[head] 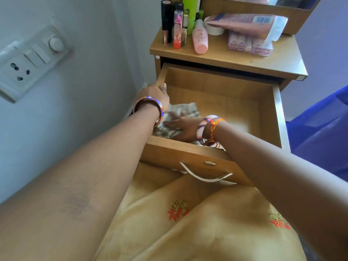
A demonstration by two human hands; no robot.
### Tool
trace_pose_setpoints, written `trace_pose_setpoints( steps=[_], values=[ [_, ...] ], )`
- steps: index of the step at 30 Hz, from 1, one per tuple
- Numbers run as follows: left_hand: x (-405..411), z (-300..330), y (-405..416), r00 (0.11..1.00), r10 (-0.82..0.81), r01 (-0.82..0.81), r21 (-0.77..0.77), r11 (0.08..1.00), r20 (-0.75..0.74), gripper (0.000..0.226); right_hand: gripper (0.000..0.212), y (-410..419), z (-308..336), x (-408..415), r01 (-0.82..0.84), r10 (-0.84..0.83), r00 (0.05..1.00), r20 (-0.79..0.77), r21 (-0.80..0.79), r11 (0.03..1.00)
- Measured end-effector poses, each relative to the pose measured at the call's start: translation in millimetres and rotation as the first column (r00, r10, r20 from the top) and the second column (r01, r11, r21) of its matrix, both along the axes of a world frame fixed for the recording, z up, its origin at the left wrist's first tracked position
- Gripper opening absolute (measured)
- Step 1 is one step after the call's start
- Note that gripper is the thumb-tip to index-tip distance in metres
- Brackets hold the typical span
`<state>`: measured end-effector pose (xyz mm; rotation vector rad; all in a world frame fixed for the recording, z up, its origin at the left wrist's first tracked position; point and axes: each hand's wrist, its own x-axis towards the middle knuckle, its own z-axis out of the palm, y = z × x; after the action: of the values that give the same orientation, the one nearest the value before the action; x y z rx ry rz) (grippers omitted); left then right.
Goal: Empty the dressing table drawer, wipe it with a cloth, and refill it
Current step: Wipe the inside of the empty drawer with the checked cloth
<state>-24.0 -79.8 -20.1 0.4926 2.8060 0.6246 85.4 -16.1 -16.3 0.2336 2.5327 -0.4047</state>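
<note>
While the left hand (154,95) is gripping the drawer (278,113) side, the flat right hand (180,127) is pressing the cloth (186,110), which may be bunching in the corner.

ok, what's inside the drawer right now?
Inside the drawer: a patterned cloth at the front-left, with the right hand pressing on it. The left hand grips the left wall. The rest shows bare wood; the floor beneath cloth and hand is covered.

Motion blur smears the right hand (181,127) on the cloth (185,110) at frame centre. The left hand's fingers (164,86) curl out of sight over the drawer (267,117) wall. The top edge crops the green bottle (191,10).
</note>
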Motion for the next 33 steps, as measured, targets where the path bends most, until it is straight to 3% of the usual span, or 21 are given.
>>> trace_pose_setpoints(
  steps=[2,4,8,11,13,19,24,29,33],
  values=[
    [0,1,-1,1.0,-0.001,0.001,0.0,1.0,0.002,0.054,0.067,3,-5,-4,-0.084,0.084,0.996,0.037,-0.01,0.996],
    [0,0,-1,1.0,-0.003,0.003,-0.006,1.0,0.002,0.054,0.078,22,-9,1,-0.055,0.051,0.997,0.062,0.064,0.996],
    [1,-3,0,1.0,-0.011,0.011,-0.01,1.0,-0.009,0.055,0.087,68,1,33,0.262,-0.286,0.952,0.112,0.19,0.946],
    [2,-3,1,1.0,-0.01,0.009,-0.018,1.0,-0.028,0.055,0.096,89,4,53,0.554,-0.577,0.807,0.127,0.178,0.813],
    [1,-4,1,1.0,-0.007,0.006,-0.024,1.0,-0.03,0.056,0.094,93,0,48,0.598,-0.626,0.775,0.086,0.218,0.771],
    [1,-4,3,0.998,-0.019,0.015,-0.072,0.997,-0.053,0.055,0.077,55,-4,-5,0.524,-0.537,0.843,0.025,0.181,0.832],
    [-2,-4,3,0.998,-0.039,0.037,-0.068,0.997,-0.043,0.052,0.058,20,-15,-51,0.258,-0.255,0.966,-0.039,0.139,0.956],
    [-5,-9,5,0.999,-0.039,0.036,-0.081,0.996,-0.038,0.053,0.087,40,-30,-65,0.24,-0.228,0.969,-0.098,0.123,0.963],
    [-4,-8,6,0.999,-0.028,0.025,-0.068,0.997,-0.041,0.05,0.087,46,-40,-74,0.228,-0.216,0.973,-0.085,0.187,0.956]
  ],
)
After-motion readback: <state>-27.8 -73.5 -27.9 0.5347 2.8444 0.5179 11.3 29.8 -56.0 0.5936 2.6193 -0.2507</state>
